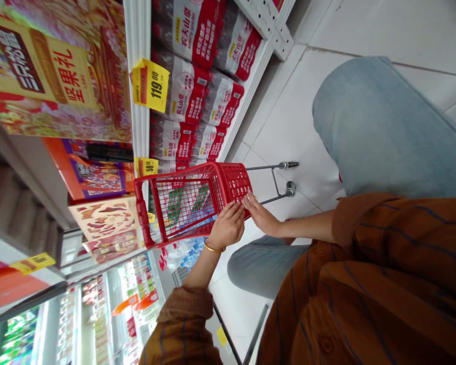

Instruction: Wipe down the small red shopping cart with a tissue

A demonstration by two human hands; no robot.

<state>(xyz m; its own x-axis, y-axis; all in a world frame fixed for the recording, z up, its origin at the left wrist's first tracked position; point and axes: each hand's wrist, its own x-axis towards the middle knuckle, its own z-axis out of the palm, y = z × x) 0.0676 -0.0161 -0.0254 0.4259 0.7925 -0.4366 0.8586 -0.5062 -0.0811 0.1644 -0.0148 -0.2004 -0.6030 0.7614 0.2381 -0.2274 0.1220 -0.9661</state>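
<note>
The view is turned sideways, with the floor at the right. A red mesh shopping basket (pixel 197 200) stands tipped beside the shelves, with green and blue packs showing through its mesh. My left hand (pixel 226 227), with a gold bangle on the wrist, curls its fingers over the basket's edge. My right hand (pixel 260 213) lies with its fingers stretched flat against the basket's side wall. Both sleeves are brown with thin stripes. My knees in light blue jeans (pixel 380 126) are bent to either side of my arms.
The basket's metal pull handle (pixel 275 178) sticks out over the white tiled floor (pixel 289 116). Packs of bottled water with red labels (pixel 197 86) fill the low shelf. Gift boxes (pixel 57 71) and yellow price tags (pixel 152 83) are above, and a glass-fronted cooler (pixel 99 314) stands further along.
</note>
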